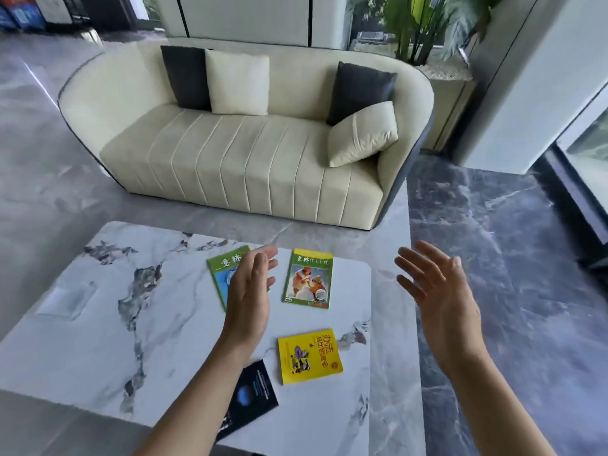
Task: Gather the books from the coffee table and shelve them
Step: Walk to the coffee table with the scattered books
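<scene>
Several books lie flat on the white marble coffee table [98,324]. A green-covered book [221,269] sits at the far middle, partly hidden by my left hand [248,297], which hovers over it with fingers apart and holds nothing. To its right lies a second green book with a yellow top [309,279]. Closer to me is a yellow book [309,357], and a black book [251,398] lies partly under my left forearm. My right hand [441,291] floats open past the table's right edge, above the floor.
A cream sofa [243,166] with dark and cream cushions faces the table's far side. A potted plant [424,31] stands behind the sofa's right end. Grey marble floor [493,258] surrounds the table. No shelf is in view.
</scene>
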The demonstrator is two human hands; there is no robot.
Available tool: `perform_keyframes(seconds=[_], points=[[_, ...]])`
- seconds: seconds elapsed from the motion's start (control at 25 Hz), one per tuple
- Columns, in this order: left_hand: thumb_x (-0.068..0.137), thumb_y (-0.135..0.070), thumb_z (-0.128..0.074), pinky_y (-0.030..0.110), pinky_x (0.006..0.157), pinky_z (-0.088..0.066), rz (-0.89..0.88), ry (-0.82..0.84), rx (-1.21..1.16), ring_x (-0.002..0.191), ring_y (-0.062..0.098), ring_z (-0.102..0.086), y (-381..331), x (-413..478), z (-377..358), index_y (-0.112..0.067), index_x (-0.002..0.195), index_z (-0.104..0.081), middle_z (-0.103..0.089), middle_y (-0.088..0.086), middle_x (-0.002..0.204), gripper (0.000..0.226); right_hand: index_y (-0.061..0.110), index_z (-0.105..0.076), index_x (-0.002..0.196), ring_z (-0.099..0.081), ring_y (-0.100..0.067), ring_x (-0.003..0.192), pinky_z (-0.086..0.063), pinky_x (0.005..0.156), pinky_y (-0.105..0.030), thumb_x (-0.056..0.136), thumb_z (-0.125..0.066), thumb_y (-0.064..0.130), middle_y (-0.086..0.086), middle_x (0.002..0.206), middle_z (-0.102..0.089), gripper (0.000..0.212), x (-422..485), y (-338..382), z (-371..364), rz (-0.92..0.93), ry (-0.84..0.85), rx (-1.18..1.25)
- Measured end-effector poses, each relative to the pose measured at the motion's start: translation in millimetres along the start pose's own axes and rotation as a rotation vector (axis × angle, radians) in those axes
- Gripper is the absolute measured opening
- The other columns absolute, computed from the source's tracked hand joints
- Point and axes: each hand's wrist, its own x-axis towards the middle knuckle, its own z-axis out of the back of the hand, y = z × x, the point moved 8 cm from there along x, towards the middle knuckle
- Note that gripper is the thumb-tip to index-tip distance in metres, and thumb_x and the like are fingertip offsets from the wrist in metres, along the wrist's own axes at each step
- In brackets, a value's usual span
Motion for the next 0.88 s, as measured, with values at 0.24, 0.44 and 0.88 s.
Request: perform_keyframes(seconds=[0.24, 0.44, 0.88], points=[[0.090, -0.056, -0.037, 0.048, 0.102, -0.050, 0.116, 0.100, -0.004, 0.120, 0.013, -0.063, 98.6, 132.4, 4.4, -0.024, 0.119, -0.063, -0.065, -0.004, 0.129, 0.050, 0.012, -0.055, 0.137, -0.065, -0.025, 0.125, -0.050, 0.104, -0.039, 0.105, -0.021, 0.046, -0.009, 0.131, -0.069, 0.058, 110.3, -102.5, -59.6, -0.090, -0.123, 0.008], [0.091, -0.055, -0.037, 0.042, 0.099, -0.052, 0.196, 0.108, 0.043, 0.117, 0.015, -0.064, 224.0, 186.3, -12.4, -0.019, 0.119, -0.063, -0.066, -0.004, 0.127, 0.052, 0.014, -0.058, 0.132, -0.066, -0.024, 0.123, -0.050, 0.104, -0.040, 0.108, -0.017, 0.042, -0.008, 0.127, -0.070, 0.056, 179.3, -228.5, -23.5, -0.227, -0.212, -0.081], [0.097, -0.050, -0.038, 0.031, 0.100, -0.048, 0.353, 0.178, 0.334, 0.120, 0.014, -0.058, 496.4, 226.2, -61.7, -0.022, 0.128, -0.059, -0.064, -0.010, 0.119, 0.046, 0.014, -0.060, 0.132, -0.061, -0.027, 0.124, -0.046, 0.110, -0.048, 0.108, -0.019, 0.046, -0.011, 0.131, -0.066, 0.057, 239.3, -505.0, 90.8, -0.523, -0.330, -0.428]])
